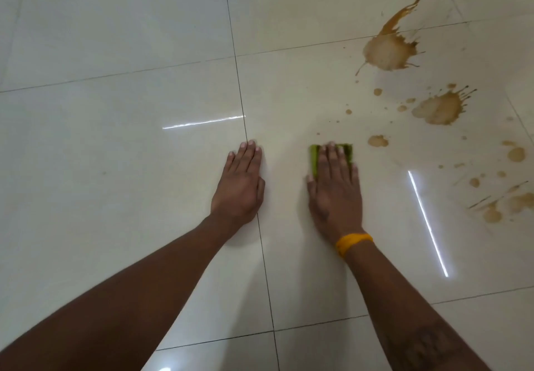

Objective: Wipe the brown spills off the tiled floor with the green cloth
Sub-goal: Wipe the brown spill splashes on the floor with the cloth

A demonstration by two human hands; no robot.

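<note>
My right hand [335, 188] lies flat on a folded green cloth [314, 158], fingers straight, pressing it onto the pale tiled floor [115, 53]. Only the cloth's left and far edges show past the fingers. My left hand [241, 186] rests flat on the floor beside a grout line, holding nothing. Brown spills lie to the right: a large splash [387, 50] far right, a second splash [440, 108] below it, a small blot [378, 140] just right of the cloth, and streaky patches [502, 206] near the right edge.
Glossy cream tiles with dark grout lines fill the view. Small brown droplets [377, 91] are scattered between the splashes. A yellow band [353, 242] circles my right wrist. Bright light reflections streak the floor at centre left and right.
</note>
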